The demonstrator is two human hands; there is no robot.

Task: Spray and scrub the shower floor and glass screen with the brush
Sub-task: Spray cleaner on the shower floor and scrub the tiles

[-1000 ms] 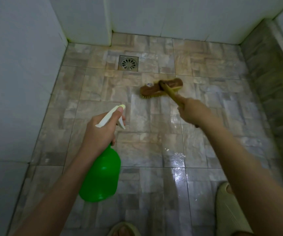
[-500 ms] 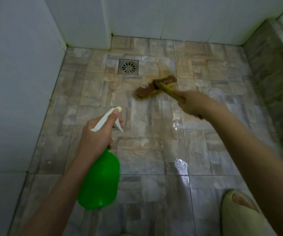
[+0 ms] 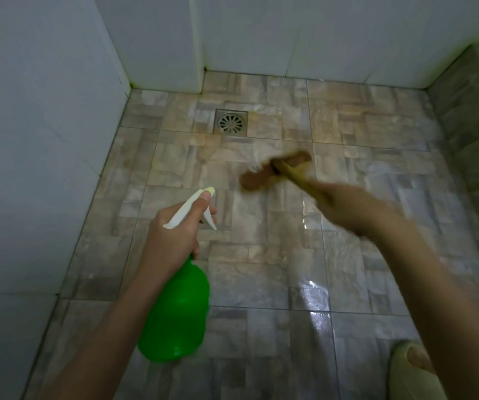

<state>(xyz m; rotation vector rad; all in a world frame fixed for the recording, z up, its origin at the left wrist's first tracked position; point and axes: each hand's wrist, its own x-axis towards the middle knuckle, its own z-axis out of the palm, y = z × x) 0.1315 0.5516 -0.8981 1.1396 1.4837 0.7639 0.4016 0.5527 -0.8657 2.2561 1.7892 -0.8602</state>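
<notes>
My left hand (image 3: 172,238) grips the neck of a green spray bottle (image 3: 176,316) with a white trigger head (image 3: 193,207), held over the left part of the floor. My right hand (image 3: 353,209), blurred by motion, holds the yellow handle of a brown scrub brush (image 3: 273,170). The brush head lies on the wet tiled shower floor (image 3: 261,255), a little in front and to the right of the metal drain (image 3: 231,122). No glass screen is in view.
White tiled walls (image 3: 45,140) close the floor on the left and at the back. A dark stone curb (image 3: 475,134) runs along the right side. My foot in a pale slipper (image 3: 408,370) stands at the bottom right. Wet sheen covers the near tiles.
The brush has been pulled back from near the drain toward me and to the right, then blurred mid-stroke. The spray bottle has stayed about where it was.
</notes>
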